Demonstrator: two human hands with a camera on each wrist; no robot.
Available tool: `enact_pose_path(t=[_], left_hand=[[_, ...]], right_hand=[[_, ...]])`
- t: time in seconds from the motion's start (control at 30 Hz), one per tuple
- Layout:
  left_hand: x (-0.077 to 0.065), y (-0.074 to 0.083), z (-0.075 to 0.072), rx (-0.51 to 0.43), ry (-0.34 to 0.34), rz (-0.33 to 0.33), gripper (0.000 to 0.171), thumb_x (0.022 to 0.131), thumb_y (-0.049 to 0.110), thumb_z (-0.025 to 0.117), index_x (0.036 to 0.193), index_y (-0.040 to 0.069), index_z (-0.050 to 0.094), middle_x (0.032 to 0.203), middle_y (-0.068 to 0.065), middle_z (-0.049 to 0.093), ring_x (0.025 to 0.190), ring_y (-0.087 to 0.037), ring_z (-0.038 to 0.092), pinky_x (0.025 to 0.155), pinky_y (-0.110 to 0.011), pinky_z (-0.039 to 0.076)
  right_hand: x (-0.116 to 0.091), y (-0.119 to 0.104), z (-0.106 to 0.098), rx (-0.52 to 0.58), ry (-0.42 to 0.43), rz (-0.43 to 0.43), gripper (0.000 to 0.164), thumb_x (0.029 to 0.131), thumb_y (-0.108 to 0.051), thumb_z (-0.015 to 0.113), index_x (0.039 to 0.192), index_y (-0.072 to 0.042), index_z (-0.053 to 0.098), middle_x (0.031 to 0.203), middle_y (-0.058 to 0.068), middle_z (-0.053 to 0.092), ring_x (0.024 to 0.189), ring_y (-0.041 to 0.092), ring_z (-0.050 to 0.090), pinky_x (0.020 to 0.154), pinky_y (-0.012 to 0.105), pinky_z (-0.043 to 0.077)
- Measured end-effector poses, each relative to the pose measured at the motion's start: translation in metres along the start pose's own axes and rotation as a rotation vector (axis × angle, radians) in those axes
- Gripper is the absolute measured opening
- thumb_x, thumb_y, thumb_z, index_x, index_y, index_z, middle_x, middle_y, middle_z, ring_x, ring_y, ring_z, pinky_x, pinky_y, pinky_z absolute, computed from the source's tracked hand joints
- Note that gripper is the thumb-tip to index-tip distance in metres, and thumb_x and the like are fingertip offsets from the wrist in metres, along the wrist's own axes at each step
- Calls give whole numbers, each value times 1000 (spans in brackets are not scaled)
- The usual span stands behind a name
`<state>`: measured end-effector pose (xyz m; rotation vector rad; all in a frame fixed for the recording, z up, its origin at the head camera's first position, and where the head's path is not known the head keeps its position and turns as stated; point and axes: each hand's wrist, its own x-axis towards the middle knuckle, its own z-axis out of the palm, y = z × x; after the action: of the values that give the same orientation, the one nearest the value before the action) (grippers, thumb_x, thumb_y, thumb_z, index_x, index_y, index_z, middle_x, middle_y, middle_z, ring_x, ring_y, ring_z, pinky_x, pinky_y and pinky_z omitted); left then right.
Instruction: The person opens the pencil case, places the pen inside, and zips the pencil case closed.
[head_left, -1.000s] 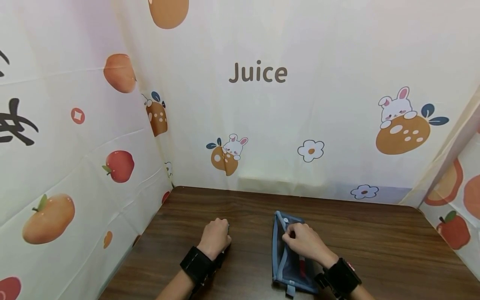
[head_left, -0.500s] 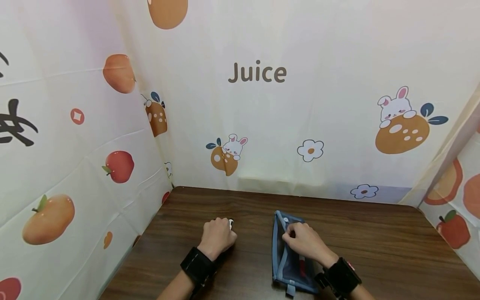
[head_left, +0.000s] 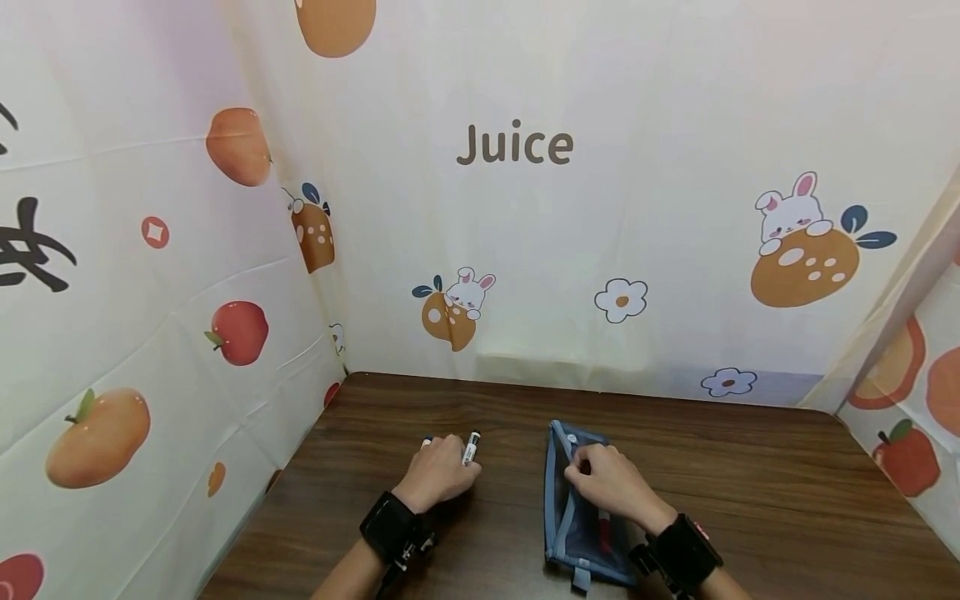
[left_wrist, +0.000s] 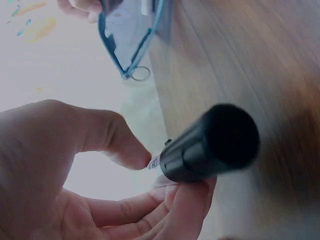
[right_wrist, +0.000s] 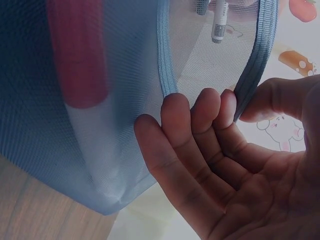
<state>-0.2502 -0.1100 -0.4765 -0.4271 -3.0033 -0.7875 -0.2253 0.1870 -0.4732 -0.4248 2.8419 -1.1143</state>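
My left hand [head_left: 437, 472] pinches a white marker [head_left: 471, 448] between thumb and fingers, left of the pouch. Its black cap [left_wrist: 210, 145] points at the camera in the left wrist view. A small blue-tipped end [head_left: 427, 441] shows beyond the knuckles; the rest of it is hidden. My right hand [head_left: 611, 482] grips the top edge of a blue mesh pouch [head_left: 579, 542], thumb on one side and fingers on the other. The pouch's mouth gapes. Through its mesh a red-and-white marker [right_wrist: 82, 65] is visible inside.
The dark wood table [head_left: 502, 417] extends around both hands. Behind it hangs a white curtain [head_left: 540, 225] printed with fruit and rabbits, and more printed cloth [head_left: 165, 333] runs along the left side. A fabric tab [head_left: 581, 581] sticks out at the pouch's near end.
My left hand has shifted slightly right and turned, so more of the black-capped marker and a blue-tipped end now show. My right hand and the pouch have stayed in place.
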Motion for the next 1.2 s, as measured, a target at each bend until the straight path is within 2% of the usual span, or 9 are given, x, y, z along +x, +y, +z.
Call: enact_pose_path(t=[0.1, 0.17, 0.3, 0.43, 0.57, 0.73, 1.0, 1.2], left_hand=[[1, 1, 0, -82, -61, -8, 17, 92, 19, 66, 79, 10, 60, 63, 5, 48, 53, -13, 45, 54, -29, 37], [2, 3, 0, -136, -90, -11, 13, 95, 18, 65, 96, 5, 66, 69, 4, 54, 56, -12, 50, 55, -29, 40], [3, 6, 1, -246, -125, 0, 35, 97, 19, 65, 126, -2, 65, 83, 1, 65, 63, -13, 58, 61, -31, 46], [4, 11, 2, -405, -158, 26, 45, 99, 17, 64, 138, -5, 60, 87, 0, 71, 62, -17, 65, 65, -34, 53], [4, 20, 8, -567, -201, 19, 47, 101, 16, 64, 142, -7, 57, 91, -3, 74, 60, -21, 69, 63, -40, 61], [8, 37, 21, -694, -246, -10, 43, 101, 14, 66, 138, -6, 58, 98, -7, 75, 64, -18, 69, 62, -39, 63], [11, 59, 44, -820, -271, -42, 34, 100, 10, 66, 131, -3, 60, 92, -8, 72, 64, -16, 68, 58, -33, 62], [13, 73, 58, -859, -267, -90, 29, 101, 9, 67, 128, 1, 61, 92, -8, 72, 62, -15, 68, 58, -33, 62]], right_hand=[[-1, -1, 0, -1, -1, -7, 31, 96, -8, 59, 68, -17, 47, 60, -8, 36, 52, 7, 33, 53, 22, 26], [-1, -1, 0, 1, 0, -11, 33, 96, -7, 58, 68, -18, 46, 60, -8, 34, 52, 7, 31, 53, 22, 25], [-1, -1, -1, 0, 6, -18, 32, 96, -8, 59, 68, -17, 47, 60, -8, 35, 52, 7, 32, 53, 22, 26], [0, -1, -2, -5, 10, -19, 30, 96, -8, 58, 69, -16, 50, 60, -8, 37, 52, 6, 34, 53, 22, 27], [0, -1, -2, -8, 10, -21, 30, 97, -7, 58, 69, -16, 51, 60, -8, 37, 52, 6, 34, 53, 22, 26], [-1, -1, -1, -3, 9, -24, 31, 99, -7, 59, 70, -16, 51, 60, -8, 38, 51, 6, 34, 54, 23, 28], [-2, -1, -2, 11, 10, -26, 25, 98, -8, 60, 73, -13, 58, 61, -7, 44, 52, 6, 39, 54, 23, 31], [1, 0, 1, 13, 10, -27, 23, 95, -9, 61, 73, -14, 59, 61, -8, 45, 51, 6, 40, 52, 21, 31]])
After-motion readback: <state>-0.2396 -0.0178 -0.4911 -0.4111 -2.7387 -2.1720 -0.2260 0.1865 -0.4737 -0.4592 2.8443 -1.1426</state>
